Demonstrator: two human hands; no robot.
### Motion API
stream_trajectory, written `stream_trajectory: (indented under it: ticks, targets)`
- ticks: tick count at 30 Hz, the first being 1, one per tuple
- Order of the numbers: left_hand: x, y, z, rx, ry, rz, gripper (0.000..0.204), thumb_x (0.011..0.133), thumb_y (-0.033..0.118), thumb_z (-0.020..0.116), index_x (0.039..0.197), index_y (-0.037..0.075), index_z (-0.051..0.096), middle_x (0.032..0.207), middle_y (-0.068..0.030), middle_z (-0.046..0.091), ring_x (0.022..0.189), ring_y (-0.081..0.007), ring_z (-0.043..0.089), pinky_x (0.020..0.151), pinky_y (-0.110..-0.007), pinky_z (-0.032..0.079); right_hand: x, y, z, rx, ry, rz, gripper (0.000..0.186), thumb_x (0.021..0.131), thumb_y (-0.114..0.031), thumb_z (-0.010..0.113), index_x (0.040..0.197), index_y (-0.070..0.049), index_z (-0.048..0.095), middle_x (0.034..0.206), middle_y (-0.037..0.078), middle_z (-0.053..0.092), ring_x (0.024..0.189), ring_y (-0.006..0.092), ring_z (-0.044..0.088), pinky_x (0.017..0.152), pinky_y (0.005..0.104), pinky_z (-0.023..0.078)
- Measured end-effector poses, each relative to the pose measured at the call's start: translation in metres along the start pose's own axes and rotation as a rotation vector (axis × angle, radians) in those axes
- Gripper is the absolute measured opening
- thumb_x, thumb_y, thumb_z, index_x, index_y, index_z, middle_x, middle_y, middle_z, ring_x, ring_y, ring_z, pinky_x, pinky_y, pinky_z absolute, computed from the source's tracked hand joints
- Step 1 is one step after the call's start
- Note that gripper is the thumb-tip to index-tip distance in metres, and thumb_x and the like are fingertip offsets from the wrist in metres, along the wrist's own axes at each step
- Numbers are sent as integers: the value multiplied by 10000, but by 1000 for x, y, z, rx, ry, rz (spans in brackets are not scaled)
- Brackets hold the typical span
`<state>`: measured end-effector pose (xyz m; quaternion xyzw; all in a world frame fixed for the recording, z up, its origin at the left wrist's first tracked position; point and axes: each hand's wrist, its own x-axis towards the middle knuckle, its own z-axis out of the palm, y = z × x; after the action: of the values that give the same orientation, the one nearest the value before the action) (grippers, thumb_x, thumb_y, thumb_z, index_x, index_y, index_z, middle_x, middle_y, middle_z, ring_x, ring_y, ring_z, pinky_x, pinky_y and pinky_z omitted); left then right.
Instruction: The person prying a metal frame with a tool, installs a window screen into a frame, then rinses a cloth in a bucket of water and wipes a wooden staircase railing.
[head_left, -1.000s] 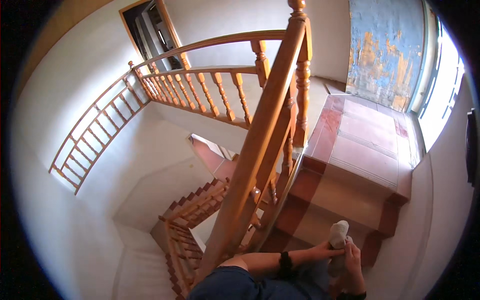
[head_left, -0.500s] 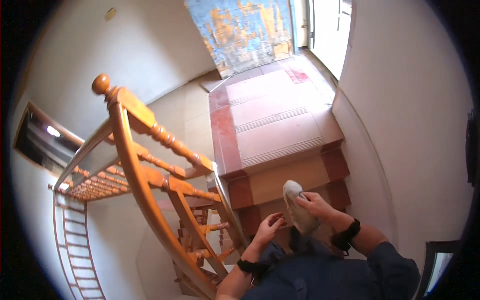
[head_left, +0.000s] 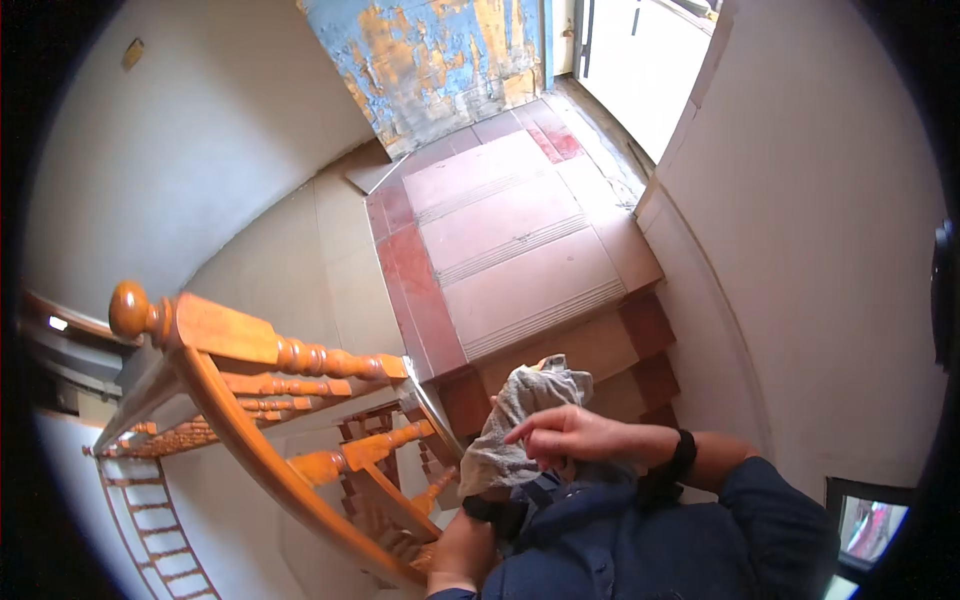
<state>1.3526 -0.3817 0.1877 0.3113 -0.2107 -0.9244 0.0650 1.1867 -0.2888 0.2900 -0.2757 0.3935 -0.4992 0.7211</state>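
Note:
A crumpled pale grey cloth (head_left: 515,405) is raised over my lap, against the lower steps. My right hand (head_left: 570,435) is in front of it, index finger reaching left and the others curled; what they close on, if anything, is hidden. My left forearm (head_left: 460,545) rises to the cloth, which covers most of that hand. Both wrists have black bands, and my dark blue clothing (head_left: 640,550) fills the bottom.
A curved wooden railing (head_left: 240,430) borders the stairwell on my left. Tiled steps (head_left: 530,355) meet a pink landing (head_left: 500,220), beside a peeling blue panel (head_left: 430,70) and a bright doorway (head_left: 640,70). A white wall (head_left: 800,250) rises at my right.
The view has swung right, toward the landing. The pale cloth has risen and spread out, now hiding my left hand. My right hand has moved left across it.

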Motion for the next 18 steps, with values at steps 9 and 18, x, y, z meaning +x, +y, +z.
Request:
stream_trajectory:
  ticks: [9, 18]
  targets:
    - [43, 82, 133, -125, 84, -25, 621, 933, 627, 274, 998, 85, 571, 600, -39, 542, 467, -177, 529, 494, -297, 488, 30, -58, -74, 655, -363, -214, 689, 951, -563, 240, 1359, -28, 386, 991, 117, 593, 800, 176, 591, 664, 271, 484]
    - [153, 136, 179, 1532, 63, 833, 798, 867, 666, 379, 1250, -33, 411, 1068, -193, 509, 979, -327, 480, 848, -438, 421, 32, -117, -152, 677, 246, -64, 538, 972, -452, 381, 1315, -42, 439, 1152, 108, 577, 1031, 207, 576, 849, 351, 482]
